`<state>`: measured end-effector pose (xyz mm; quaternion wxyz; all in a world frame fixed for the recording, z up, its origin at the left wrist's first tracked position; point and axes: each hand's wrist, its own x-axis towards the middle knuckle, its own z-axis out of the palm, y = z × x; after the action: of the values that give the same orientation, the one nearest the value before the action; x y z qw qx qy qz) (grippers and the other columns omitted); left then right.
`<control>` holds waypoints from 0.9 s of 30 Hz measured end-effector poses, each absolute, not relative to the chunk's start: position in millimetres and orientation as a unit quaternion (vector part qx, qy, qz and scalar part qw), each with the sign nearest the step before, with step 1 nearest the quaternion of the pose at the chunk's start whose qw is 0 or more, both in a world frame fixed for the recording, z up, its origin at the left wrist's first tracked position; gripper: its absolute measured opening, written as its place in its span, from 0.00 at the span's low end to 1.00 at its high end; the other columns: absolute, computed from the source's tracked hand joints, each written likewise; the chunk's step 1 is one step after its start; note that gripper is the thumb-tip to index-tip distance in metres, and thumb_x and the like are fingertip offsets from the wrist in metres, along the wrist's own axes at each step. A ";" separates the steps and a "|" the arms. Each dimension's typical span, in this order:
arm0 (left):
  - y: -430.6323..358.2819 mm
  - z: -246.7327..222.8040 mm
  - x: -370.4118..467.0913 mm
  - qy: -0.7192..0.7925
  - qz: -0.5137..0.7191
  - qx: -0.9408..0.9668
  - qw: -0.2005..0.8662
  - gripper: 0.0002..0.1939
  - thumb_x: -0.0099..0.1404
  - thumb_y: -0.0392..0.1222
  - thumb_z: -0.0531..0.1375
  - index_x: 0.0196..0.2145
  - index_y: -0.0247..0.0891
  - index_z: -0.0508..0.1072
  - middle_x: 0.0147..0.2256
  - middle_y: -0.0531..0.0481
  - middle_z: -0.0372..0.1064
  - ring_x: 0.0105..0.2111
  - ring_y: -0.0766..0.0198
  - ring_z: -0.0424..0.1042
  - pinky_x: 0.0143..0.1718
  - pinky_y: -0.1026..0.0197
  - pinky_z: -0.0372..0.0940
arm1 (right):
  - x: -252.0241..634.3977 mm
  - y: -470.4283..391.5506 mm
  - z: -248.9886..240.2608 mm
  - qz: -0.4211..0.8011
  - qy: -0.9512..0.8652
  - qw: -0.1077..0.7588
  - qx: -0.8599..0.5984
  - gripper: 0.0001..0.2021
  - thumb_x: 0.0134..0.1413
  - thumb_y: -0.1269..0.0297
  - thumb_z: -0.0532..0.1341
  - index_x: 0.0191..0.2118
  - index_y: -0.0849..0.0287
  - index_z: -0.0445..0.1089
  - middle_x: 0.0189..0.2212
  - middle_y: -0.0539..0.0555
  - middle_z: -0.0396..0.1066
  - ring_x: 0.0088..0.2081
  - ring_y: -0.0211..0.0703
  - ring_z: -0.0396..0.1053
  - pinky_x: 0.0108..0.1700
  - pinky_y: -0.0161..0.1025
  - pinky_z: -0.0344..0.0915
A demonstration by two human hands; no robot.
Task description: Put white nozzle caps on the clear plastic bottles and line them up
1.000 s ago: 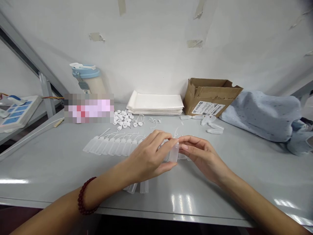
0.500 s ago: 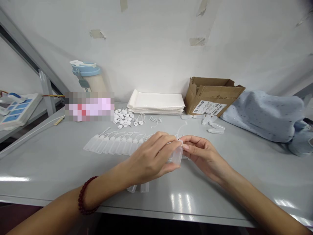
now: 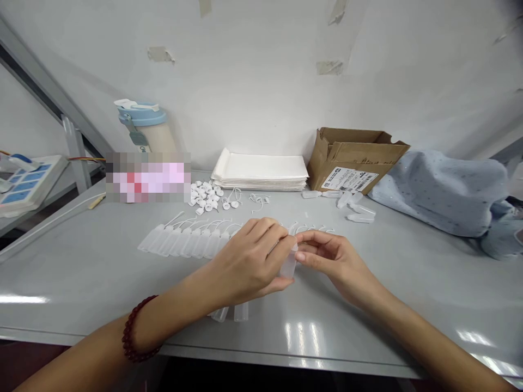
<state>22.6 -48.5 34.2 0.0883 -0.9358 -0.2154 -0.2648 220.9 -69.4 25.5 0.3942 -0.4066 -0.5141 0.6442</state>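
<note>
Gray tabletop (image 3: pixel 433 261) against a pale wall (image 3: pixel 261 71).
Behind tabletop: wall bears several beige tape scraps (image 3: pixel 329 67), edges torn. Off tabletop's left end: slanting metal beam (image 3: pixel 41 79), second gray surface (image 3: pixel 61 197) beside it. Near tabletop's front edge: white light streaks (image 3: pixel 302 337), glossy finish. Below tabletop: dark.

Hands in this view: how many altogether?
2: the left hand, holding a translucent plastic bottle, and the right hand, at that bottle's upper right side.
</note>
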 end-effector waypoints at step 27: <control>-91.8 29.6 -16.6 -0.349 -0.201 -0.903 -0.148 0.21 0.60 0.39 0.62 0.50 0.35 0.63 0.43 0.45 0.63 0.44 0.56 0.60 0.45 0.53 0.64 | 224.9 -69.7 37.3 0.637 -0.566 0.286 -0.438 0.14 0.52 0.57 0.65 0.43 0.57 0.72 0.41 0.57 0.78 0.47 0.50 0.73 0.53 0.50 0.64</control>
<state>-16.6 -91.8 29.6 -0.1476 -0.9032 -0.3494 -0.2008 224.9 -69.7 37.3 0.2862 -0.4377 -0.5662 0.6371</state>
